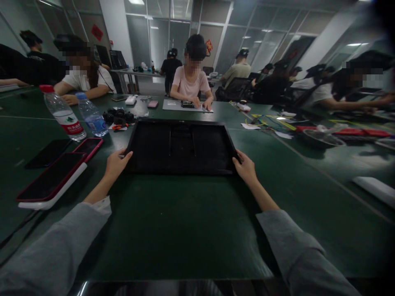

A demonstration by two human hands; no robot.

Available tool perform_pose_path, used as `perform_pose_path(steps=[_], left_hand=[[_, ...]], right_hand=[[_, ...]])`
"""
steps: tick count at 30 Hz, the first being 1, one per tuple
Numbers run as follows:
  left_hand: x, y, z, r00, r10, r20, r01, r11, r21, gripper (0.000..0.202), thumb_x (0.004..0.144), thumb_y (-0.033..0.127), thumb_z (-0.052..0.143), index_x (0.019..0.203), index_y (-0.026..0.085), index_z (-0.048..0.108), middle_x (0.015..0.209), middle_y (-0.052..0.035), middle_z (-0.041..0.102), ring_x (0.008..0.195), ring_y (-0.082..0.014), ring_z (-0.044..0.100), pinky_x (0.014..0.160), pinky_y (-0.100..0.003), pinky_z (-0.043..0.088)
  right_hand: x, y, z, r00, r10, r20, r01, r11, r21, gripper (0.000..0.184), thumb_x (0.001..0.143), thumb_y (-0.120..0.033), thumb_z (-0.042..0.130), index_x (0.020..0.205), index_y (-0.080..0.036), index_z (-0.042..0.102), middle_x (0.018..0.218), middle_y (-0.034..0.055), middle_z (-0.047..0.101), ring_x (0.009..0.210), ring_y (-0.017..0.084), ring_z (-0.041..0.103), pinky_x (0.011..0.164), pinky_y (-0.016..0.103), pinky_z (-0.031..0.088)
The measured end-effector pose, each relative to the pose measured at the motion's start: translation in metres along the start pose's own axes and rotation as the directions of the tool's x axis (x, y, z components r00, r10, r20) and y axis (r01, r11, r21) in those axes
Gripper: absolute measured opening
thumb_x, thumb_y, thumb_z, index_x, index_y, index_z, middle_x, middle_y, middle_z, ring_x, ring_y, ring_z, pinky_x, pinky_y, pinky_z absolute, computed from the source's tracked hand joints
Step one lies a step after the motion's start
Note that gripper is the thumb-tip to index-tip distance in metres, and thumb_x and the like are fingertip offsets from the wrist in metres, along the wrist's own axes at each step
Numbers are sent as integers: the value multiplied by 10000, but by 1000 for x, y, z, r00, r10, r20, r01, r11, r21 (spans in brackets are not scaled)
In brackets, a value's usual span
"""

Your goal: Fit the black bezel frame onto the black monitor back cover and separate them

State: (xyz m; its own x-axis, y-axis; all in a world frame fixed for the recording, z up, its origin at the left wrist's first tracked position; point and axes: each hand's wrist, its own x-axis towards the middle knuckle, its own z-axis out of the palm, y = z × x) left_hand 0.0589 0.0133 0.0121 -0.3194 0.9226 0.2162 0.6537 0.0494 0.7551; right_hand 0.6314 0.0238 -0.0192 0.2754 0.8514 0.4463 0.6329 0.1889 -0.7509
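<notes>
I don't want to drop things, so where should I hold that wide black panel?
Hold the black panel by its two short side edges, coming from left and right, as the left hand and right hand do. It is wide, with a raised rim, so gripping both ends would probably keep it level.

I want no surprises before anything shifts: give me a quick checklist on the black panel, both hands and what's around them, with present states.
1. Left hand gripping the left edge of the black panel: ok.
2. Right hand gripping its right edge: ok.
3. Red-capped bottle and blue-capped bottle closed: ok, both caps are on.
4. Co-worker's hands apart from the panel: ok, they are across the table.
5. Nothing trapped under the panel: cannot tell, its underside is hidden.
</notes>
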Motion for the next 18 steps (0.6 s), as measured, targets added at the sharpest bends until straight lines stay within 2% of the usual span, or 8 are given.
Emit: perform_pose_path(steps=[4,6,8,11,14,16,18], left_hand=[[-1,-6,-15,998,14,-68,-4,988,155,492,902,512,707,1215,146,805,1143,-163,814,1051,-336,758,958,-424,558],[-2,-5,-16,996,41,-80,-24,980,196,468,902,512,699,1186,158,813,1093,-155,820,1035,-341,757,945,-419,553],[-4,-3,-15,994,59,-92,-38,976,215,460,907,507,688,1187,163,811,1068,-149,820,1009,-337,755,939,-419,550],[-3,-4,-12,993,55,-100,-35,981,193,490,918,510,670,1230,153,793,1075,-147,813,995,-322,749,953,-419,545],[2,-11,-10,996,46,-70,-37,991,125,543,912,512,674,1285,130,771,1087,-153,804,1005,-305,743,963,-406,545],[6,-17,-10,998,34,-52,-30,997,76,566,894,506,693,1297,116,766,1070,-152,798,1002,-297,740,951,-395,550],[10,-22,-12,999,3,-39,-2,1000,15,573,861,499,724,1284,114,771,1023,-135,794,960,-280,740,910,-375,564]], right_hand=[[2,4,9,997,47,67,-57,985,160,657,836,-500,710,1411,-193,626,1192,150,763,1177,331,730,1078,581,577],[2,4,11,996,45,74,-56,987,154,663,845,-515,702,1417,-191,613,1195,157,757,1159,331,732,1066,582,580],[1,1,11,999,20,45,-23,997,79,631,863,-522,687,1396,-190,628,1237,169,746,1184,341,719,1099,596,551],[1,-4,11,1000,-17,16,18,999,-31,591,887,-528,666,1368,-186,655,1253,179,742,1205,357,706,1135,617,513],[2,-8,10,999,-18,29,18,1000,-17,602,871,-537,684,1362,-189,662,1248,177,742,1204,356,704,1128,614,519],[2,-10,5,997,35,70,-40,997,63,650,838,-538,722,1388,-201,644,1192,159,756,1137,339,729,1080,602,558],[1,-15,-3,977,120,175,-149,976,159,740,807,-535,758,1458,-224,594,1116,130,771,1033,321,757,992,588,612]])
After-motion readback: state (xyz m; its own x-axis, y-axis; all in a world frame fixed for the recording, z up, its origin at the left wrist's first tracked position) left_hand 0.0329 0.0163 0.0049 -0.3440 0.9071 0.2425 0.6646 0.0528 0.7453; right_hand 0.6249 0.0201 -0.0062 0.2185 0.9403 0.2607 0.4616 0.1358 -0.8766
